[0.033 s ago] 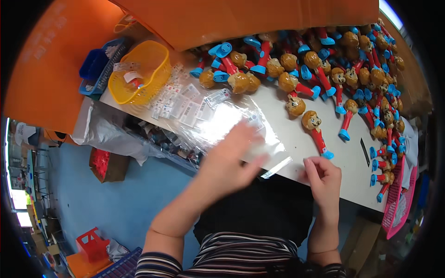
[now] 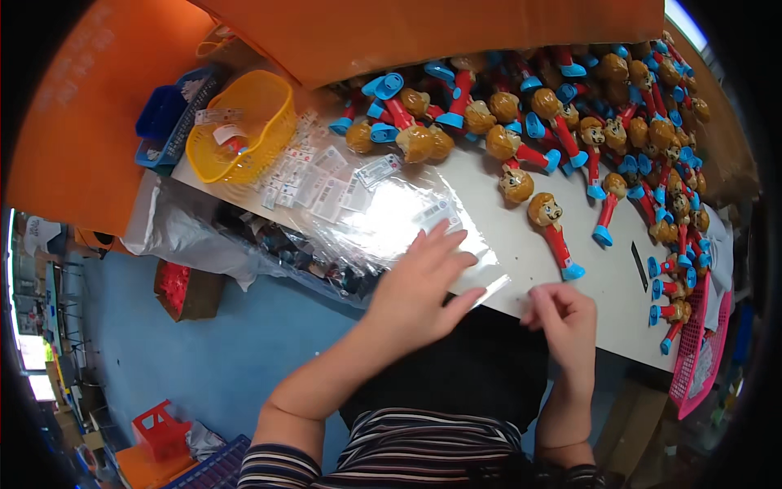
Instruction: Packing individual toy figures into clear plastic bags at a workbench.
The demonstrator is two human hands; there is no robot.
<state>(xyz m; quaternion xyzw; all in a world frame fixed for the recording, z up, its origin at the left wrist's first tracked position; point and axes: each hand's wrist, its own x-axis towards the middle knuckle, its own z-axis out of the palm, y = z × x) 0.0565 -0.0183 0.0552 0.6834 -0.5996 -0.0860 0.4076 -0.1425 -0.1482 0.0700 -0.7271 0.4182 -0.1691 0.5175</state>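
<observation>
My left hand [image 2: 422,281] is open, its fingers spread over the near edge of a clear plastic bag [image 2: 489,287] on the table. A small printed label [image 2: 437,213] shows by its fingertips. At the table's front edge, my right hand [image 2: 568,318] is closed, with thumb and fingertips pressed together. Whether anything small is in that pinch I cannot make out. Beyond the right hand lies a toy figure [image 2: 551,232] with a brown-haired head, red body and blue foot. Several printed labels in clear film [image 2: 330,191] are spread left of the bag, under strong glare.
Many similar toy figures [image 2: 599,134] are heaped at the back and right. A yellow basket [image 2: 281,122] and a blue bin [image 2: 167,114] stand at the left. A thin black strip [image 2: 639,265] lies near the pink basket [image 2: 688,371]. An orange box [image 2: 456,37] overhangs the back.
My left hand has shifted slightly toward me, and its blurred fingers now show spread. My right hand has dropped a little, still pinched.
</observation>
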